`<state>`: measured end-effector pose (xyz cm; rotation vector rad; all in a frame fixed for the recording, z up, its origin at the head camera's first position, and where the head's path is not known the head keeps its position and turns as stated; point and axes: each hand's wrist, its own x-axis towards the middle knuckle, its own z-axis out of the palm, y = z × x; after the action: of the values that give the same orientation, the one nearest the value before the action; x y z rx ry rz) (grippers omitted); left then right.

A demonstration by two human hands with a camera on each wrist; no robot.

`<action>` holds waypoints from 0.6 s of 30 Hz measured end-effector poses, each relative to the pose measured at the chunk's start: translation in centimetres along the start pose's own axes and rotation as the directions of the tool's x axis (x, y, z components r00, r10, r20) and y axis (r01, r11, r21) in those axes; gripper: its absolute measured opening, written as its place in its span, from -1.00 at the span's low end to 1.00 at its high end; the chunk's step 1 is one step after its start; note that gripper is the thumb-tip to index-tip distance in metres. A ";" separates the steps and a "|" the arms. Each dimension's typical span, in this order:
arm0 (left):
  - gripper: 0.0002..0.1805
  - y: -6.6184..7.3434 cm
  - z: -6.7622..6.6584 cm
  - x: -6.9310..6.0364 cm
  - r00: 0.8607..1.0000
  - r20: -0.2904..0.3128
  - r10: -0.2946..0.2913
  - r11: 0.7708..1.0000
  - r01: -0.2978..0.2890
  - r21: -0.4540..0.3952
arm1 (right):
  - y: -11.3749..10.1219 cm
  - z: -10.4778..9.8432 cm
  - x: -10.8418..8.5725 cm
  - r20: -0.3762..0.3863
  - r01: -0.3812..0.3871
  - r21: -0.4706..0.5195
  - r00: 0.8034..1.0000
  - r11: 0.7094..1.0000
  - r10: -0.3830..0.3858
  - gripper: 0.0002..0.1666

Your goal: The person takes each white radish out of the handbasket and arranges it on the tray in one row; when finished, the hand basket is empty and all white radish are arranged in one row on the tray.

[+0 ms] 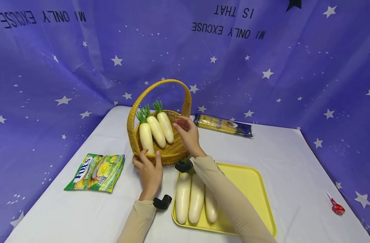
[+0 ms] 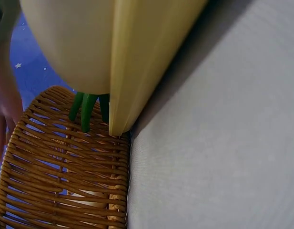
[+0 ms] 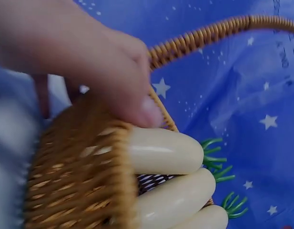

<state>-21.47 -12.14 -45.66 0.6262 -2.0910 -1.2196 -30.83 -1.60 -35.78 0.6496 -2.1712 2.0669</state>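
Observation:
A wicker basket (image 1: 172, 158) with a tall arched handle holds three white radishes (image 1: 156, 132) with green tops, side by side in its left part. At the front left rim my left hand (image 1: 149, 173) grips the basket, fingertips over its edge. My right hand (image 1: 189, 136) is at the right rim, thumb on the inner side; its other fingers hang loosely outside, holding no radish. In the right wrist view that hand (image 3: 99, 71) is blurred beside the handle. Three more white radishes (image 1: 197, 202) lie on a yellow tray (image 1: 248, 182), partly hidden under the right forearm.
A green FOX'S bag (image 1: 96, 172) lies left of the basket. Behind the tray is a yellow and dark blue packet (image 1: 222, 125), seemingly pasta. A red-wrapped lollipop (image 1: 337, 206) lies at the far right. Purple star-printed cloth (image 1: 233, 74) surrounds the white table (image 1: 282, 152).

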 end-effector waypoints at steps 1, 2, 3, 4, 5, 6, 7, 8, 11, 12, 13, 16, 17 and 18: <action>-0.47 0.0 0.0 0.0 1.000 0.000 0.000 1.000 0.000 0.003 | 0.6 0.3 0.7 -0.004 -0.009 0.011 1.000 1.000 0.009 -0.55; -0.47 0.0 -0.1 0.0 1.000 0.001 0.000 1.000 0.000 0.004 | 1.1 0.7 1.4 -0.010 -0.021 0.020 1.000 1.000 0.021 -0.55; -0.47 -0.1 -0.1 0.0 1.000 0.001 -0.002 1.000 0.002 0.005 | 1.7 1.0 2.1 -0.014 -0.033 0.033 0.999 0.999 0.034 -0.54; -0.47 -0.1 -0.1 0.0 1.000 0.002 -0.004 1.000 0.004 0.006 | 2.3 1.2 2.8 -0.020 -0.046 0.052 0.999 0.998 0.048 -0.54; -0.47 -0.1 0.0 0.0 1.000 0.003 -0.005 1.000 0.005 0.006 | 2.9 1.4 3.5 -0.024 -0.060 0.069 0.998 0.996 0.062 -0.54; -0.47 -0.1 0.0 0.0 1.000 0.002 -0.007 1.000 0.007 0.007 | 3.3 1.6 4.0 -0.031 -0.073 0.086 0.997 0.994 0.076 -0.55; -0.47 -0.2 0.0 0.0 1.000 0.001 -0.008 1.000 0.008 0.007 | 3.6 1.8 4.5 -0.038 -0.090 0.104 0.995 0.990 0.095 -0.55; -0.47 -0.2 0.0 0.0 1.000 -0.001 -0.009 1.000 0.009 0.007 | 3.9 2.0 4.9 -0.049 -0.107 0.114 0.992 0.988 0.113 -0.55; -0.47 -0.2 0.1 -0.1 1.000 -0.002 -0.008 1.000 0.008 0.010 | 4.7 2.3 5.8 -0.071 -0.168 0.133 0.981 0.977 0.179 -0.54; -0.47 -0.2 0.1 -0.1 1.000 -0.002 -0.008 1.000 0.008 0.011 | 5.0 2.4 6.0 -0.074 -0.196 0.136 0.975 0.971 0.208 -0.53; -0.47 -0.1 0.1 -0.1 1.000 -0.002 -0.006 1.000 0.006 0.010 | 5.3 2.4 6.1 -0.075 -0.226 0.137 0.969 0.965 0.237 -0.51; -0.47 0.0 0.1 -0.1 1.000 -0.002 -0.009 1.000 0.009 0.006 | 6.0 2.4 6.4 -0.065 -0.296 0.155 0.949 0.943 0.309 -0.46; -0.47 0.0 0.1 0.0 1.000 -0.001 -0.011 1.000 0.011 0.006 | 6.2 2.4 6.4 -0.062 -0.314 0.164 0.943 0.935 0.327 -0.44; -0.47 0.1 0.1 0.0 1.000 -0.004 -0.012 1.000 0.012 0.005 | 6.4 2.4 6.5 -0.058 -0.326 0.168 0.939 0.930 0.340 -0.43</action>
<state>-21.56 -12.07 -45.65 0.6438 -2.0905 -1.2182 -38.36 -5.54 -39.78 0.2021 -2.2146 2.3969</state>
